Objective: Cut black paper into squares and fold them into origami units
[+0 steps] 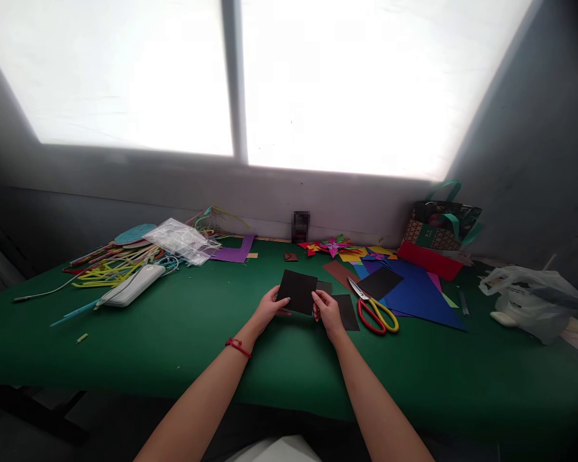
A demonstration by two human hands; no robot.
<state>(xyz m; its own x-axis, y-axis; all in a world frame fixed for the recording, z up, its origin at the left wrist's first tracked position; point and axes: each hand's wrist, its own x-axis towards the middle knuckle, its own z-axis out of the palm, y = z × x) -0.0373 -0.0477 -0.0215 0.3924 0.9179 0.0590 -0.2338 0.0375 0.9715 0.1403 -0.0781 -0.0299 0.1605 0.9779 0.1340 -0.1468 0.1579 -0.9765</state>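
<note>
Between my two hands a square of black paper (297, 292) is held up over the green table. My left hand (268, 308) grips its left edge, thumb on top and fingers beneath. My right hand (325, 309) pinches the right edge between thumb and fingers. Another dark paper piece (347, 313) lies on the table just right of my right hand. Beside it rest scissors (374, 311) with one red and one yellow handle, blades partly apart and pointing away to the left. A further black sheet (380, 283) lies behind the scissors on blue paper (421, 295).
Folded colourful paper flowers (334, 246) lie at the back, near a small brown folded piece (291, 256). On the left are pipe cleaners (101, 273), a clear plastic packet (180, 240) and a white device (133, 285). A plastic bag (534, 298) and a patterned bag (436, 228) stand right.
</note>
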